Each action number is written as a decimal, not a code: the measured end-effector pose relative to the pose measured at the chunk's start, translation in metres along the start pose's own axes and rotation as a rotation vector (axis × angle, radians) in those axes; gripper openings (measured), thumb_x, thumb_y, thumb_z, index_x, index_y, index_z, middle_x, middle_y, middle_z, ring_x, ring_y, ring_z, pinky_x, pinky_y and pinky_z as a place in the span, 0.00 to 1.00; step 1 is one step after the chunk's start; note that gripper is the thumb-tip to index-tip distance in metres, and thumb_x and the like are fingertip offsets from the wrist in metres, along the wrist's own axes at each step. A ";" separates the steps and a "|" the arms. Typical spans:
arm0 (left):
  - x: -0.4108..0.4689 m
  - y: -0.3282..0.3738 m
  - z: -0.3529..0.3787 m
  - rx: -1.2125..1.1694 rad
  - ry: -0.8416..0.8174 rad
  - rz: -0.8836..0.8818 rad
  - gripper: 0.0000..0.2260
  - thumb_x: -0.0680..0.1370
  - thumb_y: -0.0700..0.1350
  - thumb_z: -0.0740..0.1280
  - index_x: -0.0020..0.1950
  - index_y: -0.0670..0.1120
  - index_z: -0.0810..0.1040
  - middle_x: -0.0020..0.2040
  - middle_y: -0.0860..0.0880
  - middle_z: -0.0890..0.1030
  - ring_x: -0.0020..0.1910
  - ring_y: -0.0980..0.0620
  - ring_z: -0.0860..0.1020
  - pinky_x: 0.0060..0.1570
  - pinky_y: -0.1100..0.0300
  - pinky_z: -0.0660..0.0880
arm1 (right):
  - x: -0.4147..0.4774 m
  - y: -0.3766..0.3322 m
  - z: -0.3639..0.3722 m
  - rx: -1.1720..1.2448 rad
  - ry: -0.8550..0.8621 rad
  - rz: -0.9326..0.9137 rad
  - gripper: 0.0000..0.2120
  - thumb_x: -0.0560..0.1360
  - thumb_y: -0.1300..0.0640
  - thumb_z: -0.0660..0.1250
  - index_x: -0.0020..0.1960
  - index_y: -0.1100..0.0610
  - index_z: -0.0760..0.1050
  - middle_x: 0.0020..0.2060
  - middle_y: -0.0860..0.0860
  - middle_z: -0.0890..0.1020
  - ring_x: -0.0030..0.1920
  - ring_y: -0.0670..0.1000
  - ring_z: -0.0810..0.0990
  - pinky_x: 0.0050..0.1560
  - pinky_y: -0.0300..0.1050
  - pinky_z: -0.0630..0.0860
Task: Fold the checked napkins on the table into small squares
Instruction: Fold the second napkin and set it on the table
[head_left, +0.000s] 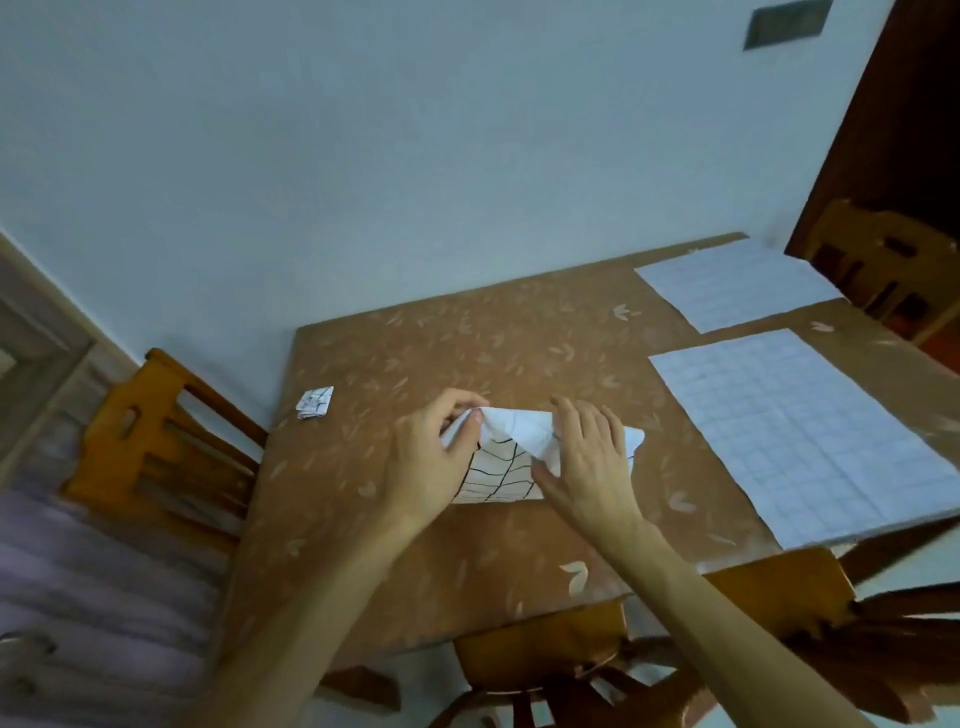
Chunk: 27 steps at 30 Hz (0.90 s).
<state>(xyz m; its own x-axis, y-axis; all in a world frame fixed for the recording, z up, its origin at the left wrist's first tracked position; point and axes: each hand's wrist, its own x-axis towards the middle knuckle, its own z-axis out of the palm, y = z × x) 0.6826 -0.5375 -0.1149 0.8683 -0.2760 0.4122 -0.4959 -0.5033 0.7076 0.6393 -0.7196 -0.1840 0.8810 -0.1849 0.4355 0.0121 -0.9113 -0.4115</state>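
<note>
Hands meet over a half-folded checked napkin (511, 465) at the middle of a brown, leaf-patterned table (467, 332), where a person is working it down toward a small square. The left hand (431, 457) pinches the napkin's upper left corner between thumb and fingertips; the right hand (587, 457) lies flat with fingers spread, pressing the raised flap rather than gripping it. The sheet looks thin, light and papery, white with a dark hand-drawn grid, and it holds a peak where it is lifted, so it should take a crease readily but may tear or slide on the smooth tabletop if tugged; corners and edges appear the safest holds, with a flat palm to pin the rest. One finished little square (314, 402) sits near the table's left edge, well apart. Two unfolded sheets, the near flat napkin (795, 436) and the far flat napkin (732, 283), wait on the right. Wooden chairs (156, 441) ring the table.
</note>
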 end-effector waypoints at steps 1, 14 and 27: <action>0.007 0.006 -0.005 -0.011 0.024 0.014 0.08 0.79 0.40 0.69 0.51 0.53 0.82 0.44 0.60 0.84 0.45 0.61 0.82 0.44 0.64 0.79 | 0.009 0.002 -0.007 0.003 0.020 -0.010 0.28 0.66 0.61 0.72 0.66 0.62 0.73 0.55 0.55 0.80 0.59 0.59 0.78 0.69 0.57 0.67; 0.091 0.022 -0.121 0.231 -0.309 0.114 0.15 0.81 0.39 0.64 0.56 0.57 0.82 0.55 0.64 0.83 0.59 0.63 0.79 0.65 0.55 0.75 | 0.096 -0.008 -0.124 0.148 -0.131 -0.158 0.05 0.76 0.62 0.68 0.49 0.55 0.81 0.32 0.48 0.79 0.34 0.50 0.76 0.36 0.45 0.71; 0.097 0.070 -0.113 0.319 0.381 0.358 0.17 0.76 0.34 0.65 0.63 0.47 0.79 0.58 0.50 0.78 0.56 0.50 0.78 0.53 0.55 0.77 | 0.131 -0.056 -0.174 0.317 -0.123 -0.070 0.21 0.81 0.48 0.63 0.32 0.57 0.67 0.25 0.45 0.63 0.27 0.44 0.61 0.29 0.39 0.58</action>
<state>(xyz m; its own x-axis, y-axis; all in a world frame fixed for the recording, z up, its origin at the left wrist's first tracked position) 0.7308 -0.5071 0.0394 0.5537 -0.1908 0.8106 -0.6770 -0.6699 0.3047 0.6715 -0.7564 0.0352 0.9232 -0.0629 0.3792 0.2035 -0.7571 -0.6209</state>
